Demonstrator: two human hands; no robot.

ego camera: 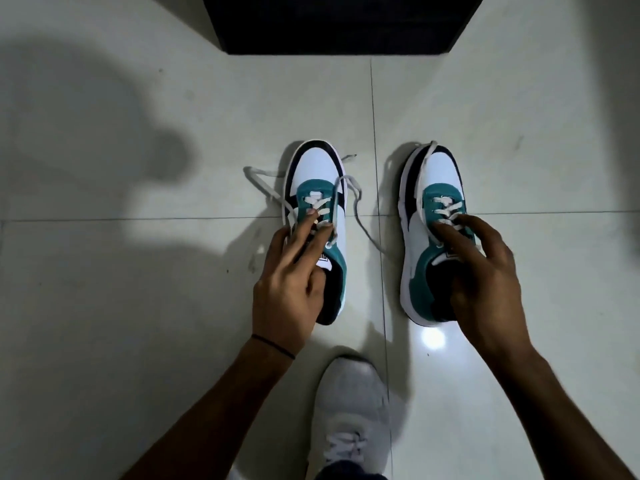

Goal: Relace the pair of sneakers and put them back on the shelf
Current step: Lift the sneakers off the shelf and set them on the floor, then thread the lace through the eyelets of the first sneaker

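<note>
Left hand [291, 289] and right hand [485, 271] each grip a sneaker (laces loose), apparently mid-relacing; next, probably threading upper eyelets.

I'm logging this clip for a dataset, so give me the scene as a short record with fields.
setting: pale tiled floor, dark furniture base ahead
left sneaker: on floor, laces loose, trailing both sides
right sneaker: on floor, partly laced
left hand: fingers on left sneaker's tongue and laces
right hand: gripping right sneaker's collar
also: person's own grey shoe
</note>
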